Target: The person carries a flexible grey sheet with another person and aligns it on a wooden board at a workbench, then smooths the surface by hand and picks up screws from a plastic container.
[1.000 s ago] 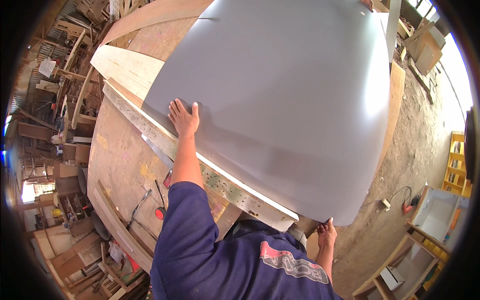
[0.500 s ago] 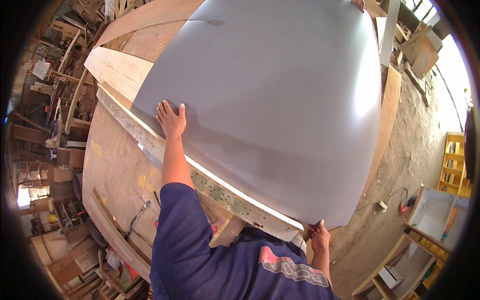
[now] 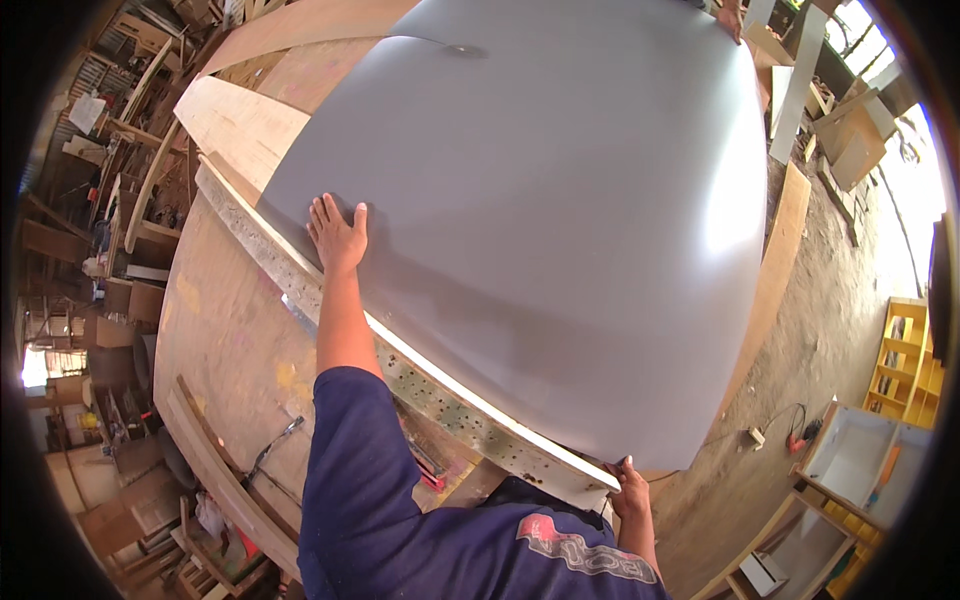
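Left hand: spread flat, palm down, on the grey sheet near its left corner; fingers wide, thumb out to the side, gripping nothing.
Right hand: at the sheet's near right corner, thumb uppermost; the fingers seem closed on the edge, though their undersides are hidden.
Sheet: large and smooth, filling the middle of the view, its near edge running along the speckled beam.
Shift: over the last second the sheet slides slightly left along the beam, both hands going with it; its right corner now stands out less past the beam's end, and it covers a little more of the pale board.
Meaning: this reads as a small repositioning, the left hand seeming to steady and the right to guide; how well the edges line up cannot be told.
Far hand: another person's, by the sheet's far right edge; its grip is unclear.
Desk: bare wood left of the beam, carrying a dark strap.
Floor: to the right, with a pale socket and a yellow shelf farther out.
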Tool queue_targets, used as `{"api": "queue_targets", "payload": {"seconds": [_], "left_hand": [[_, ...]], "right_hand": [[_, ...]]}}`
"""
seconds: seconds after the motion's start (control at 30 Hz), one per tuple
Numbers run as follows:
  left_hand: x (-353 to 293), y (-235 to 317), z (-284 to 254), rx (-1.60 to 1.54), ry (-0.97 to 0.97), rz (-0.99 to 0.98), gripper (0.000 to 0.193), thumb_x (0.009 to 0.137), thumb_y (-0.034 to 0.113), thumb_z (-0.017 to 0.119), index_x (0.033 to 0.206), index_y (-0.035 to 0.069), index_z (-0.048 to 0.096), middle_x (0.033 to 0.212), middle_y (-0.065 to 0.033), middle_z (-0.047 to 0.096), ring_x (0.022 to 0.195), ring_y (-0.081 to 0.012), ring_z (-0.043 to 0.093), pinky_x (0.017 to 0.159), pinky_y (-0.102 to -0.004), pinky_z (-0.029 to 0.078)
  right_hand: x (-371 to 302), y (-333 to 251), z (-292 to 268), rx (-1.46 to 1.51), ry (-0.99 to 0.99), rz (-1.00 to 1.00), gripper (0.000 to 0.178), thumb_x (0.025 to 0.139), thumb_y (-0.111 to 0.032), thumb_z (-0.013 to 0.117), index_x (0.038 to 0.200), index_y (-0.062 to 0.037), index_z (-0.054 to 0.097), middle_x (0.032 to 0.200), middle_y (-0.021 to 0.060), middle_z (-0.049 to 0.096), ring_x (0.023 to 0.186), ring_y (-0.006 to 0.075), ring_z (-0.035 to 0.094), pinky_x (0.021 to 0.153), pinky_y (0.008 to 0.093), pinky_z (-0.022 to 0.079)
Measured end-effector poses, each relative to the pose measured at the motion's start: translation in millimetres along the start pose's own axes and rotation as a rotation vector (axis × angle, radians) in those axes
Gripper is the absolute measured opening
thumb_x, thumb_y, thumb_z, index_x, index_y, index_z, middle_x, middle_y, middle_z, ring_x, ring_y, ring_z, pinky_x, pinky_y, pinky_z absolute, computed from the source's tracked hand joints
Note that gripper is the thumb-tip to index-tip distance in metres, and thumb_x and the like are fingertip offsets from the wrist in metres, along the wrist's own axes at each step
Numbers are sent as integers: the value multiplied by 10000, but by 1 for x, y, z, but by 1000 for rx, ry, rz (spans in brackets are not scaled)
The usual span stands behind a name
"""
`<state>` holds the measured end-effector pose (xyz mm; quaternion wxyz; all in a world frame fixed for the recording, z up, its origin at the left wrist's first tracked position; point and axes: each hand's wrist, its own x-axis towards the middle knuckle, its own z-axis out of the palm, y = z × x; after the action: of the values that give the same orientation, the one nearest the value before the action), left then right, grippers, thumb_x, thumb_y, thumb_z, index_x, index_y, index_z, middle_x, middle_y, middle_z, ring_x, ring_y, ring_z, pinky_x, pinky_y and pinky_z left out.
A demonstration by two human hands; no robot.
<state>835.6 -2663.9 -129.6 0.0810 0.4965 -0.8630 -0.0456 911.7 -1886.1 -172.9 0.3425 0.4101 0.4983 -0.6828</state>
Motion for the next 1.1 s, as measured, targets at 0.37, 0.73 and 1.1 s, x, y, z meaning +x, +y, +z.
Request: {"api": "queue_targets", "payload": {"seconds": [0.37,0.73,1.1], "left_hand": [[2,-4,1,21,18,-9,936,1043,674,410,1679,15,214,1752,-222,179,1637,-355,132,1338,-512,109],[5,-5,3,0,80,13,931,1022,644,472,1647,-18,275,1718,-255,252,1614,-386,199,1320,-529,162],[215,-1,-4,-248,115,19,511,977,393,687,1341,42,613,1366,-171,615,1350,-367,538,1138,-505,425]], "right_hand": [[-48,-98,70,-1434,65,-106,349,1014,-298,707,868,19,713,754,93,738,727,243,729,678,384,573],[1,-39,503,-1894,-616,-1585,791,995,-624,576,1645,-218,382,1720,227,254,1613,426,159,1301,617,94],[-5,-28,532,-2146,-598,-1400,891,982,-772,469,1703,-294,256,1757,245,133,1636,451,39,1294,668,11]]}}
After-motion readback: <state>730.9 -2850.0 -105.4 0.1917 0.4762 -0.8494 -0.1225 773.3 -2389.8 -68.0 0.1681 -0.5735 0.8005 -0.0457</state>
